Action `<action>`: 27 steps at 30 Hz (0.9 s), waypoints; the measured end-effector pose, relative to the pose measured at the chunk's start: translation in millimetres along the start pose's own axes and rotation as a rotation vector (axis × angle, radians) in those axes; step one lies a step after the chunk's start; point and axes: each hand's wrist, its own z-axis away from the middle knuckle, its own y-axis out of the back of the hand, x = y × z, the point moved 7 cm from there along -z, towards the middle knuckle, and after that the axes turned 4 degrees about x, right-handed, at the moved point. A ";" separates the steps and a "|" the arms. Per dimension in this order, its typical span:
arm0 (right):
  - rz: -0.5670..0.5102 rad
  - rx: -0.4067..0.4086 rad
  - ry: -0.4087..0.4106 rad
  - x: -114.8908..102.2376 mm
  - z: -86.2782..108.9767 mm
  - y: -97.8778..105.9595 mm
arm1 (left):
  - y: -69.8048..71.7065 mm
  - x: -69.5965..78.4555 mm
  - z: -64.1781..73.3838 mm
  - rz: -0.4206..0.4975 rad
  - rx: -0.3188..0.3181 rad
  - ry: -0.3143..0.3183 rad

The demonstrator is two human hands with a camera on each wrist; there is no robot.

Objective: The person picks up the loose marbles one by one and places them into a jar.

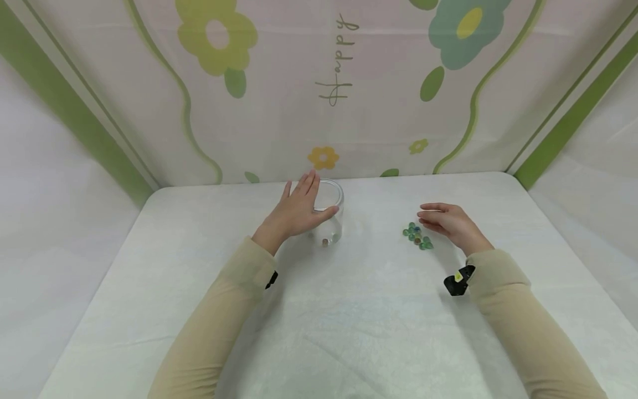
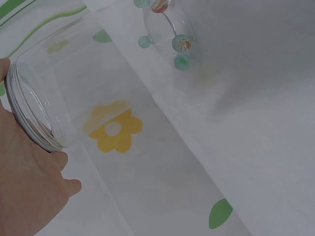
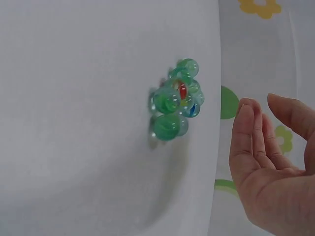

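A clear glass jar [image 1: 341, 213] stands upright near the table's far edge, several marbles [image 2: 182, 62] at its bottom. My left hand [image 1: 296, 213] rests against the jar's mouth and near side, fingers straight and thumb reaching across the front. The jar's rim [image 2: 34, 118] lies between thumb and fingers in the left wrist view. On the right sits a small cluster of green and multicoloured glass marbles [image 1: 417, 239]. Beside and just above them hovers my right hand [image 1: 451, 224], its fingers gently bent, thumb apart from the fingertips, with nothing between them.
A white cloth covers the table [image 1: 339, 332]. Behind it hangs a pale curtain [image 1: 279, 127] with flowers and green stripes, close to the jar. White side panels [image 1: 50, 194] flank the table. Black wrist devices [image 1: 457, 281] show at the sleeves.
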 end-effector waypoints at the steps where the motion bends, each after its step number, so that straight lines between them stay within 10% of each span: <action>1: 0.013 0.006 -0.007 2.4 0.1 1.7 | 0.2 0.1 0.0 0.001 0.002 0.000; 27: 0.214 0.008 -0.006 32.0 3.3 16.8 | -0.3 -0.3 -0.6 -0.002 -0.007 0.006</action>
